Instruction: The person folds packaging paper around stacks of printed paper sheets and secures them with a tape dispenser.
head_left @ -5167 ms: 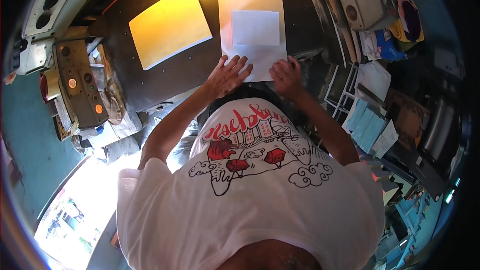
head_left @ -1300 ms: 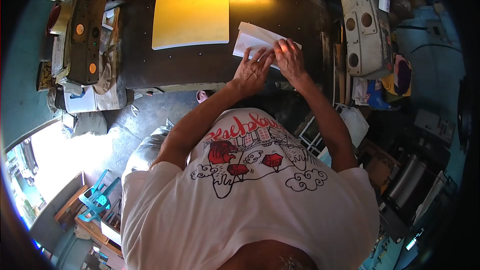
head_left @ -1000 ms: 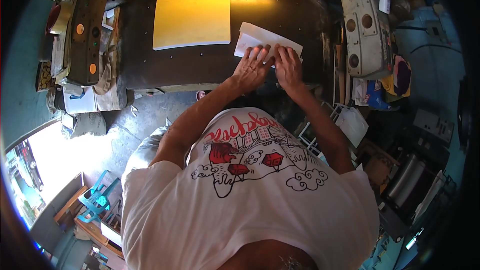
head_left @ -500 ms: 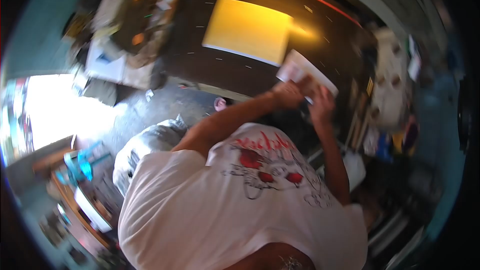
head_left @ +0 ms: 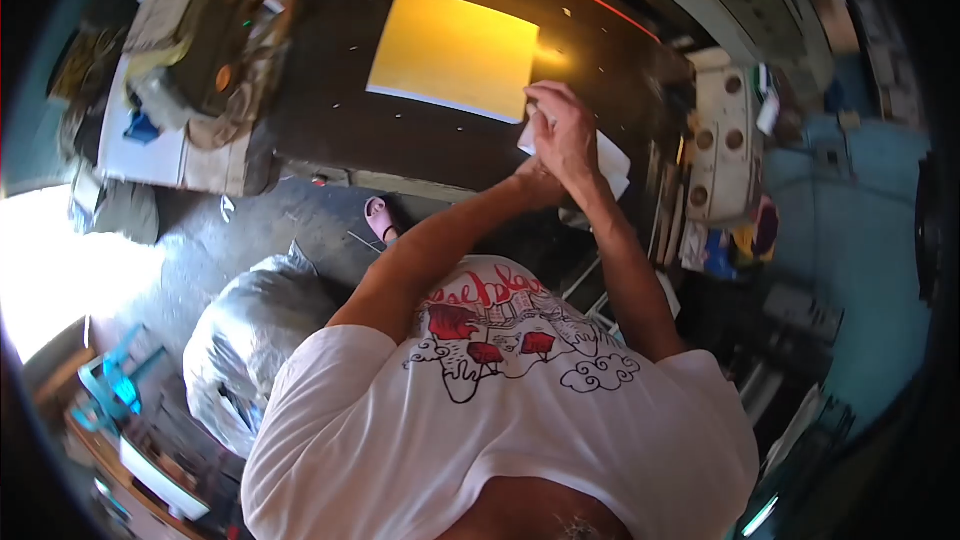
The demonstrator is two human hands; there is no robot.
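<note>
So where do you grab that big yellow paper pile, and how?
I'd pinch the yellow paper pile by its near left corner, coming from the person's side. It lies flat on the dark table, and its pale near edge shows some thickness for fingers to catch. The right hand is by the other end.

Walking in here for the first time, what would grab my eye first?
Probably the paper showing bright yellow on the dark tabletop, ahead of the person. Next, the white T-shirt filling the lower middle, with its red lettering and cartoonish drawings. Then the right hand, raised in front of the left hand beside a piece of white paper, and the white glare at the left edge.
</note>
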